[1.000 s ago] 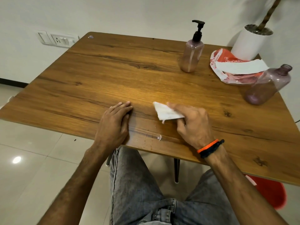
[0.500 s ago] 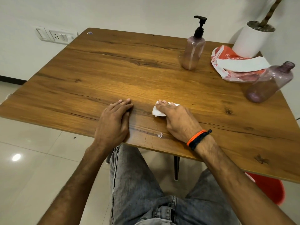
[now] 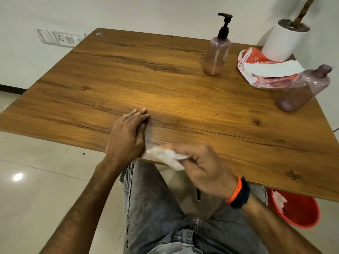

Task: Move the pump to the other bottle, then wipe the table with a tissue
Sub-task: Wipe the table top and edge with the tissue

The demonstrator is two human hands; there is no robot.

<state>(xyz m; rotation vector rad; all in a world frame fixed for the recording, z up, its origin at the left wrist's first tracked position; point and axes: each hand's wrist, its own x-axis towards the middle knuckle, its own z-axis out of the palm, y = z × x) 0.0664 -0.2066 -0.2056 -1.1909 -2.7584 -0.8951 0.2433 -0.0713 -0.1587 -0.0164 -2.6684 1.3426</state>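
Wooden table [image 3: 165, 85] — white wall behind

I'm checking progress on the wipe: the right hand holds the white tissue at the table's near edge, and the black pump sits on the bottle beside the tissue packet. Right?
Not quite: in the head view the black pump sits on the farther pinkish plastic bottle; the open-necked bottle beside the red-and-white tissue packet has none.

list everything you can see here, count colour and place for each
table: 1, brown wood, centre
pump bottle: 1, pinkish with black pump, far right, upright
open bottle: 1, pinkish, no pump, right edge
tissue pack: 1, red and white, by the open bottle
white pot: 1, far right corner
red bucket: 1, floor under table
wall socket: 1, white, left wall
tissue: 1, white, near table edge
left hand: flat on table
right hand: grips the tissue
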